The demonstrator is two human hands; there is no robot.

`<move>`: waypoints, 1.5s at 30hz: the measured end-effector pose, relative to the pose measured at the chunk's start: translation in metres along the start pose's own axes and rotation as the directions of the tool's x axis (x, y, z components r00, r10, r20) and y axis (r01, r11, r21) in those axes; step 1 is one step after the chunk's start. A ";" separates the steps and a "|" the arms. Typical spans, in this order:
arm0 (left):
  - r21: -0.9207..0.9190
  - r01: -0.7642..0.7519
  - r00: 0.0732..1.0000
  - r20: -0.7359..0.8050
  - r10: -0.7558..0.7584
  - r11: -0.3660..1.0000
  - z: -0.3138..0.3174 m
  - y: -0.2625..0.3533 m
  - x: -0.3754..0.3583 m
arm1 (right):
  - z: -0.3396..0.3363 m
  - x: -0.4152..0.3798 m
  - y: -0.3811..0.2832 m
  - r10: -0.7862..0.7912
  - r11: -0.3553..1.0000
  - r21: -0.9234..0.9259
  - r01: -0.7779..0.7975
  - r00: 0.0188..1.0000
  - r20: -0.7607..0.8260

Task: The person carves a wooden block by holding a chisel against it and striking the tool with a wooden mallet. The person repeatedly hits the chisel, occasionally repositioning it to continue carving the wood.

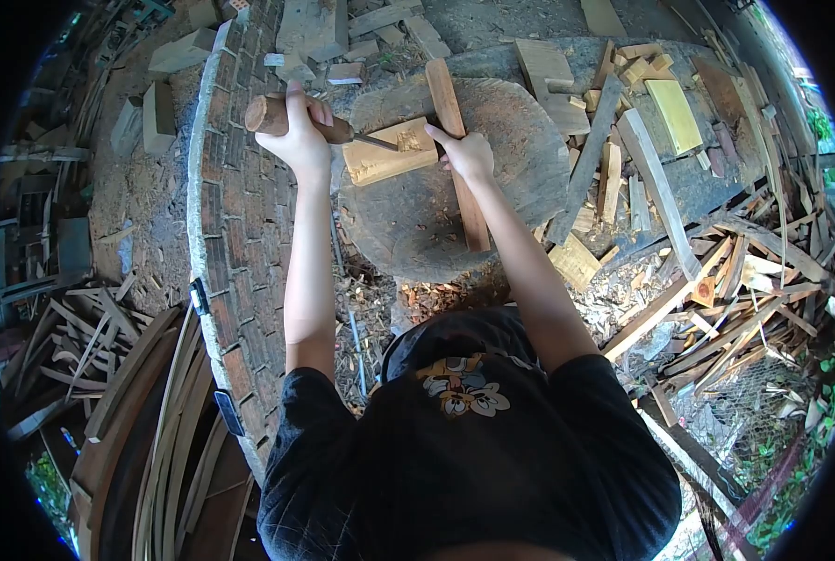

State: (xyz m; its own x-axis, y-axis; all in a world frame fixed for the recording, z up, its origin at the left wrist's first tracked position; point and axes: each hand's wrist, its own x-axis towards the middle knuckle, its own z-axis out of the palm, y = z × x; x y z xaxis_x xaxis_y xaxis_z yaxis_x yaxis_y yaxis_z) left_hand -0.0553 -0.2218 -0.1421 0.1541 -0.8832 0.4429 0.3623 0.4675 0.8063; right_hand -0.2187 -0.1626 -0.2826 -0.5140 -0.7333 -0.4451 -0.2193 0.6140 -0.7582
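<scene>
My left hand (300,131) is closed around the thick wooden handle of a chisel (339,129). The chisel's metal blade slants right, its tip at a rough, chipped spot on a light wooden block (380,166). That block lies on a round tree-stump work surface (520,206). A long reddish-brown wooden bar (469,210) rests across the stump, along the block's right end. My right hand (469,157) is closed over the middle of the bar, with thumb and fingertips showing on its left side near the block. The bar's part beneath the palm is hidden.
A low brick wall (235,187) runs along the left, with a phone-like object (228,412) on its edge. Planks and offcuts (660,182) lie right of the stump. Scrap wood (744,290) is heaped farther right. Long curved boards (137,393) lean at lower left.
</scene>
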 end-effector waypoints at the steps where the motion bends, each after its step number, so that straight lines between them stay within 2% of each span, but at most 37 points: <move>1: 0.000 0.001 1.000 0.001 -0.001 1.000 0.000 0.000 0.000 | 0.000 0.000 -0.001 0.001 1.000 0.001 -0.001 1.000 0.000; 3: 0.020 0.037 0.998 -0.043 -0.036 0.999 0.000 0.001 -0.002 | 0.000 0.000 -0.001 0.011 1.000 -0.009 -0.011 1.000 0.004; 12: 0.026 0.023 0.984 -0.175 -0.018 0.999 -0.002 0.002 -0.005 | 0.000 0.001 0.000 0.011 1.000 0.016 -0.011 1.000 0.009; 37: 0.049 -0.016 0.982 -0.188 0.025 0.999 -0.006 0.001 -0.012 | -0.002 -0.001 -0.002 -0.003 1.000 0.022 0.003 1.000 0.010; 45: 0.051 0.011 0.971 -0.240 0.001 0.999 -0.002 0.008 -0.013 | -0.002 0.000 -0.002 -0.006 1.000 0.005 0.006 1.000 0.009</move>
State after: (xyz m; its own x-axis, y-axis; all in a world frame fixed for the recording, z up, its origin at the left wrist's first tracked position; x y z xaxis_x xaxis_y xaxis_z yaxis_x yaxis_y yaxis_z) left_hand -0.0529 -0.2064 -0.1425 0.3706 -0.8655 0.3369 0.3165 0.4587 0.8303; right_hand -0.2201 -0.1628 -0.2797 -0.5049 -0.7398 -0.4447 -0.2181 0.6078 -0.7635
